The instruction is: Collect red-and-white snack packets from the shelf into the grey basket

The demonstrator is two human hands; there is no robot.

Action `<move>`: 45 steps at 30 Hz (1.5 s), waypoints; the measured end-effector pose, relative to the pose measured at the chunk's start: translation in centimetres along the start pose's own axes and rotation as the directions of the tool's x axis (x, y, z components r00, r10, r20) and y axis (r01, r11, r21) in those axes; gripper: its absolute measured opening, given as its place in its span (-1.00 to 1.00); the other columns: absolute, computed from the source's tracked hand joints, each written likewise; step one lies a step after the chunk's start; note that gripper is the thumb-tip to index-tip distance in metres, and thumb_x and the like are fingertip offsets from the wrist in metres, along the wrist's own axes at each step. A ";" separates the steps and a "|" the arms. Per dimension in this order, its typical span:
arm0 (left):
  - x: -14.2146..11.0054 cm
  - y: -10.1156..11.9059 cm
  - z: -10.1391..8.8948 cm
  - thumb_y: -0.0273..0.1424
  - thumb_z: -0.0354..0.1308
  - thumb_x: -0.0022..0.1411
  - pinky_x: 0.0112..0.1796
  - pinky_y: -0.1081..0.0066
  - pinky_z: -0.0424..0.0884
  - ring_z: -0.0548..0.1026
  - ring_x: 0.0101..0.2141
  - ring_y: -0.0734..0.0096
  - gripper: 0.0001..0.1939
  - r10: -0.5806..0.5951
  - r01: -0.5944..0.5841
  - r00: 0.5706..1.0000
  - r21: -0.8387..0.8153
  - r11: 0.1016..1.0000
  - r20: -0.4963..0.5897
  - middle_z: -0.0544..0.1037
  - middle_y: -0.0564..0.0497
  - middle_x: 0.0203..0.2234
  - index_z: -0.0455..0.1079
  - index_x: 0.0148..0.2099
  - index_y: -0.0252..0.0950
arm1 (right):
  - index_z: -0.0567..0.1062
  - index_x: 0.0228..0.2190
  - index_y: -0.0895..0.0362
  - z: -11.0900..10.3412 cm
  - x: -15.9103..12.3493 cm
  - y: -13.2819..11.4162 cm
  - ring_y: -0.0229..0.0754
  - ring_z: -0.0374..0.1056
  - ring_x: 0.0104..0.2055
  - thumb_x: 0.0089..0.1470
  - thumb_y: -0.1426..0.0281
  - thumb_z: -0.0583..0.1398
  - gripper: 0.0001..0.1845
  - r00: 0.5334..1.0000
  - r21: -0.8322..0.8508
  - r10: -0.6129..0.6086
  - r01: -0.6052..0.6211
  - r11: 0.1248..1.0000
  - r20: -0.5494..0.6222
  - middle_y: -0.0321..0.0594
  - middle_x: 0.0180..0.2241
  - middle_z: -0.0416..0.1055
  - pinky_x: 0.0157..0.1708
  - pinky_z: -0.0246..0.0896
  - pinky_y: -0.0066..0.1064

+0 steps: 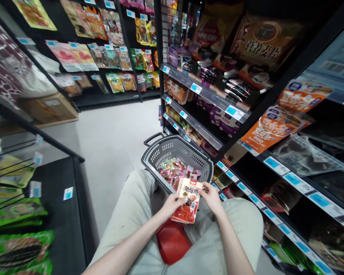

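Holding packets [188, 204] near grey basket [180, 148]

From my seat I can't count the pouches [191, 208] lying behind the front one, and that front one hides most of the left fingers [182, 200]. The basket [160, 156] has its near side blocked from me by pouches and knees [139, 187]. I find the price tags [235, 112] too small to read. The picture's edge crops the green bags [15, 248] at far left.
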State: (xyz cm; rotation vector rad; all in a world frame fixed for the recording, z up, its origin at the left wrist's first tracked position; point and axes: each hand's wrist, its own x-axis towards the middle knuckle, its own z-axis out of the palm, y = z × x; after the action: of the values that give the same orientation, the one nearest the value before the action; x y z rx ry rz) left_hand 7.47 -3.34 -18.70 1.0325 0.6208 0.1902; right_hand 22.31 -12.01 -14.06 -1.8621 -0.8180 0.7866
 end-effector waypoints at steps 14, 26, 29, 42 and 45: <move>0.3 -0.5 -0.2 -0.15 0.15 -0.13 -0.40 0.44 0.28 0.41 -0.50 0.37 -0.60 -0.011 0.012 1.000 0.033 0.999 -0.028 0.51 -0.07 -0.54 0.44 -0.45 -0.46 | 0.37 -0.47 0.19 -0.1 -0.1 -0.2 -0.29 0.17 -0.55 -0.16 0.35 0.13 -0.83 1.000 -0.030 -0.012 0.013 0.999 0.011 -0.29 -0.58 0.28 -0.52 0.09 -0.48; 0.3 -0.7 -0.2 -0.12 0.16 -0.16 -0.37 0.41 0.30 0.43 -0.48 0.33 -0.57 -0.035 0.034 0.999 -0.028 0.999 -0.035 0.51 -0.07 -0.55 0.45 -0.44 -0.45 | 0.35 -0.50 0.18 -0.1 -0.1 -1.4 -0.28 0.18 -0.56 -0.14 0.20 0.13 -0.72 0.999 0.126 0.031 -0.033 0.991 0.023 -0.27 -0.58 0.30 -0.54 0.10 -0.46; 0.2 -0.4 -0.2 -0.09 0.11 -0.11 -0.33 0.37 0.30 0.44 -0.48 0.32 -0.54 -0.046 0.044 0.999 -0.152 0.987 -0.010 0.51 -0.09 -0.54 0.44 -0.41 -0.47 | 0.35 -0.52 0.18 -0.1 0.0 -1.3 -0.30 0.17 -0.57 -0.15 0.18 0.13 -0.72 0.999 0.144 0.017 -0.021 0.989 0.029 -0.30 -0.61 0.27 -0.55 0.08 -0.48; -0.5 -0.1 0.1 -0.07 0.08 -0.07 -0.37 0.44 0.27 0.40 -0.50 0.39 -0.52 -0.037 0.087 0.977 -0.232 0.969 0.212 0.49 -0.10 -0.56 0.44 -0.42 -0.47 | 0.21 -0.50 0.10 -0.6 -1.1 -2.5 -0.24 0.21 -0.55 -0.03 0.04 -0.11 -0.61 0.990 0.393 0.048 -0.097 0.914 0.133 -0.21 -0.57 0.27 -0.54 0.12 -0.42; -0.7 -0.2 0.0 -0.22 0.21 -0.16 -0.40 0.47 0.27 0.39 -0.50 0.44 -0.63 -0.055 0.099 0.967 -0.168 0.981 0.249 0.48 -0.05 -0.52 0.43 -0.36 -0.44 | 0.23 -0.50 0.12 -0.9 -1.4 -2.7 -0.20 0.23 -0.50 -0.04 0.07 -0.16 -0.59 0.993 0.405 0.041 -0.082 0.911 0.108 -0.15 -0.52 0.30 -0.50 0.13 -0.40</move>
State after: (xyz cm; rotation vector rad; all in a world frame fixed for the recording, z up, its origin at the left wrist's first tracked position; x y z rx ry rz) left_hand 6.85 -3.75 -18.59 0.8401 0.4113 0.0473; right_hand 21.65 -12.59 -11.02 -1.4883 -0.5984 1.0111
